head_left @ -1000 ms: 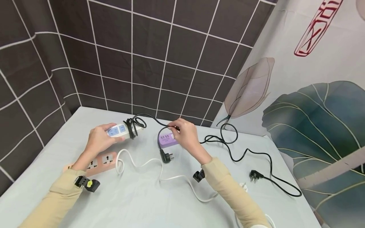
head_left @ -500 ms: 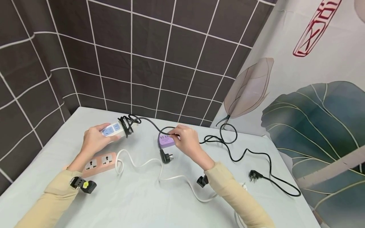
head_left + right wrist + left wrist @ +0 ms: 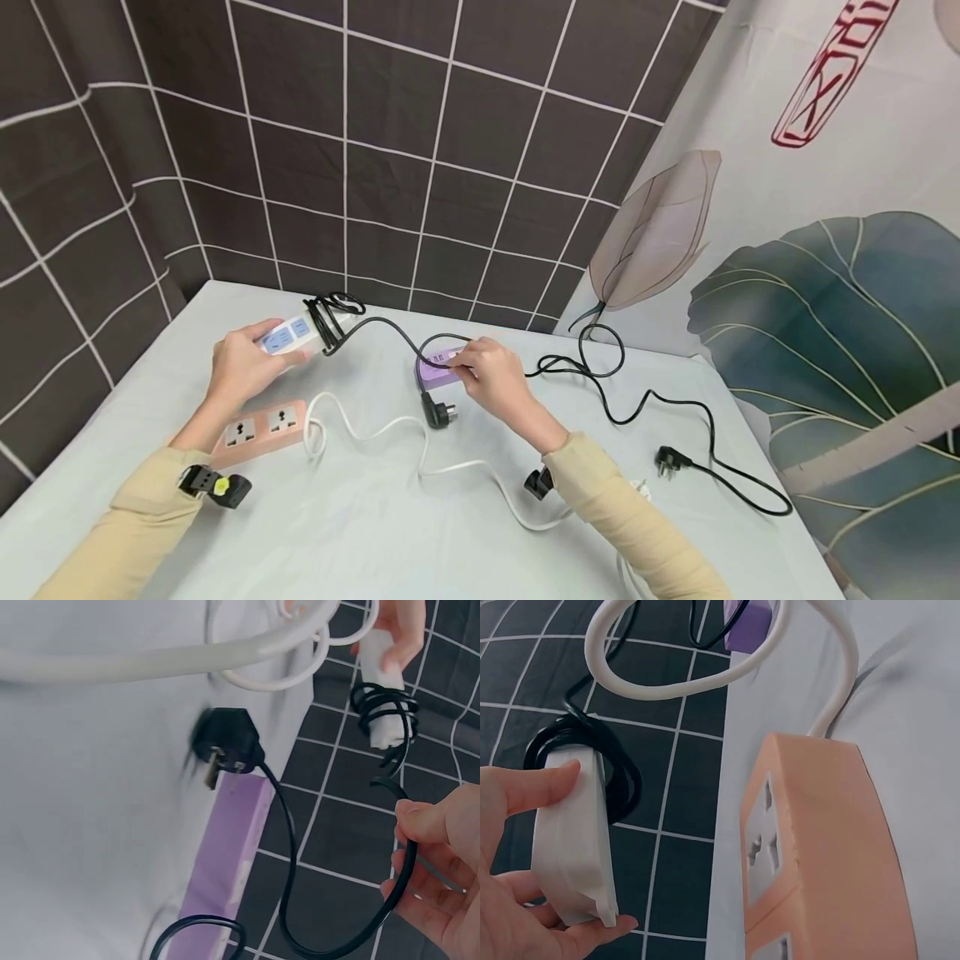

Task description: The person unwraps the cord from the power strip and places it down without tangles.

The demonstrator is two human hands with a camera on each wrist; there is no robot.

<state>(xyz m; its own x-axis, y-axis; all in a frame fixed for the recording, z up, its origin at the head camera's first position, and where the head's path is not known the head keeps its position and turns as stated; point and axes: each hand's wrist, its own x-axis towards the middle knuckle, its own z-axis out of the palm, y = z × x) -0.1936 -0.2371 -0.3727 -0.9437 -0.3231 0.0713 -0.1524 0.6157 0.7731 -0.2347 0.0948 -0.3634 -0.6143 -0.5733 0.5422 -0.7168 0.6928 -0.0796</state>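
My left hand grips a white power strip with blue sockets, held by its near end. A black cord is wound several times round the strip's far end, as the right wrist view also shows in the wound coils. From there the cord runs across to my right hand, which pinches it between thumb and fingers. Past that hand the cord loops back down to its black plug, prongs facing right. Behind the right hand lies a purple power strip, partly covered by the hand.
An orange power strip lies beneath the left forearm, its white cord winding rightward under the right sleeve. Another black cord with a plug spreads over the right side of the table. A dark tiled-pattern backdrop rises behind the table.
My left hand has moved left with the white power strip. The right hand has shifted slightly right and down, and the stretch of cord between the hands is longer.
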